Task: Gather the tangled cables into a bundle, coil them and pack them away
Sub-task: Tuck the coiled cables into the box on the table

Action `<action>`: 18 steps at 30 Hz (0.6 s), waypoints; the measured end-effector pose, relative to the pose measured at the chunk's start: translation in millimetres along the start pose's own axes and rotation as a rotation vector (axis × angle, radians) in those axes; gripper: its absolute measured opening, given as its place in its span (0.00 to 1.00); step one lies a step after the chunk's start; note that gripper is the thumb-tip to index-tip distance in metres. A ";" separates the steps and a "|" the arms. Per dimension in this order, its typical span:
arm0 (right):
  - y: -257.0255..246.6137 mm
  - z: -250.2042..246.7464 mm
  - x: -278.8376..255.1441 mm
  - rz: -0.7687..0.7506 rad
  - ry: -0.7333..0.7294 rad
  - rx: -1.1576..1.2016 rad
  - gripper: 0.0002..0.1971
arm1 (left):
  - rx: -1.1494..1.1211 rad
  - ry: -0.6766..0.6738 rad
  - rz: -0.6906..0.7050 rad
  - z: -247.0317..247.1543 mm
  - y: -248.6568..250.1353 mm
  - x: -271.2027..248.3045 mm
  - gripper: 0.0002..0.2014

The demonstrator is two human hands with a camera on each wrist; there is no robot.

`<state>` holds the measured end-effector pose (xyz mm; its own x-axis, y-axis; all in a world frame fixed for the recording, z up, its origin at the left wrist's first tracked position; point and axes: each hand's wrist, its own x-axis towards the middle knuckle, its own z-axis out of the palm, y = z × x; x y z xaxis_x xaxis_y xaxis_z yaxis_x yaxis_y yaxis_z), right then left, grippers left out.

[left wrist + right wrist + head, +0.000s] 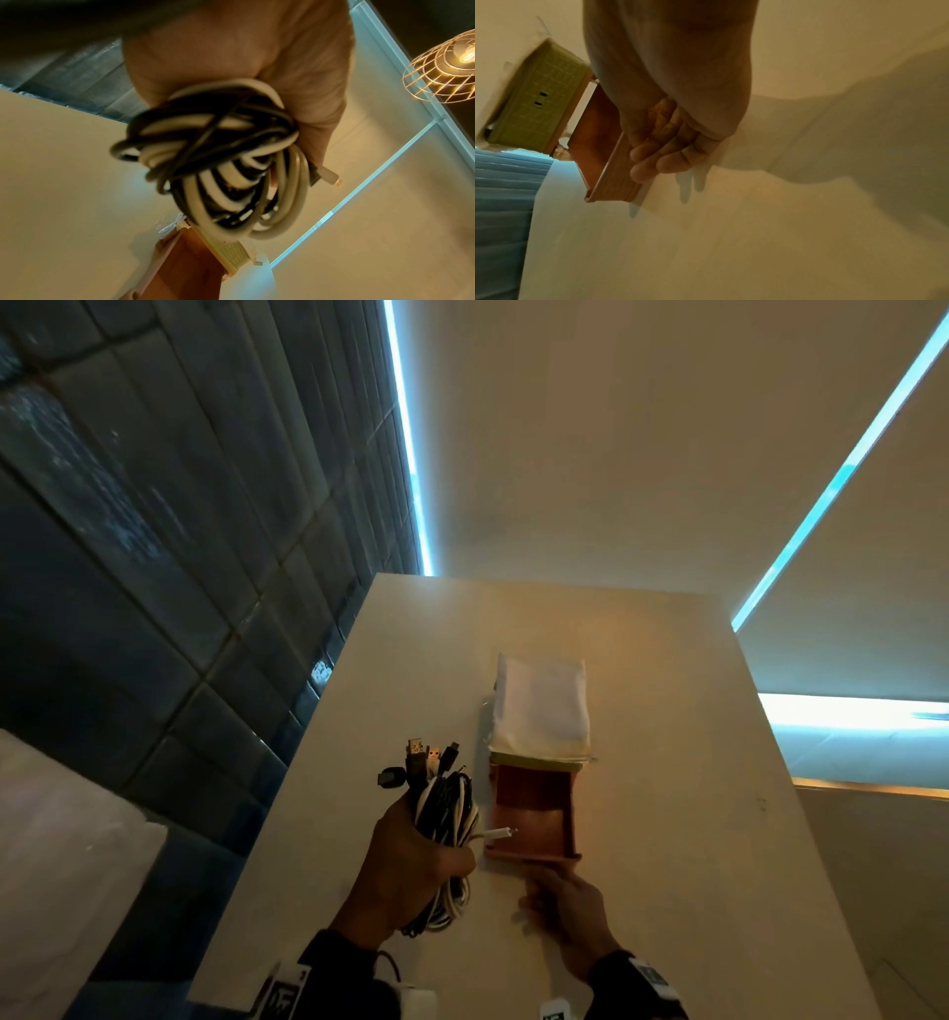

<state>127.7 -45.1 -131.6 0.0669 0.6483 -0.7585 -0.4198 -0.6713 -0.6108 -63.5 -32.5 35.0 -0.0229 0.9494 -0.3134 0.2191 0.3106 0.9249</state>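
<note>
From the head view, the left hand [411,860] has its grip closed round a coiled bundle of black and white cables [445,809], plugs fanning out above the fist, held over the table [667,814] just left of a pulled-out orange drawer [529,824], while the right hand [565,901] touches the drawer's near front. The left wrist view shows that grip wrapped tightly round the cable loops. In the right wrist view, the curled fingers [670,160] of the right hand grip the drawer's front panel, with a pale green box [539,101] beyond.
</note>
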 end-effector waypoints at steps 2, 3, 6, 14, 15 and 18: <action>2.8 -4.4 0.0 0.032 -0.038 -0.031 0.07 | 0.027 -0.010 0.017 2.1 -2.6 1.9 0.19; 2.4 -6.7 -1.7 0.069 -0.083 -0.064 0.07 | 0.046 -0.018 0.035 3.0 -3.6 2.1 0.19; -4.1 -13.8 -10.7 0.210 -0.237 -0.257 0.12 | 0.140 -0.053 0.096 5.5 -4.4 -0.4 0.20; -120.3 10.2 -39.7 0.110 -0.610 -0.280 0.44 | 0.914 -0.526 0.662 15.4 27.0 -7.7 0.23; -132.7 17.7 -43.6 0.112 -0.686 -0.305 0.50 | 1.009 -0.585 0.724 19.6 32.1 -7.6 0.27; -142.8 30.4 -60.6 0.158 -0.835 -0.406 0.50 | 1.254 -0.700 0.849 29.9 49.5 -7.0 0.39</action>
<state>156.1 22.4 8.5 -0.7001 0.4814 -0.5273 -0.0108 -0.7455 -0.6664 -23.4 -25.2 76.5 0.8399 0.5065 -0.1950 0.5418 -0.8039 0.2455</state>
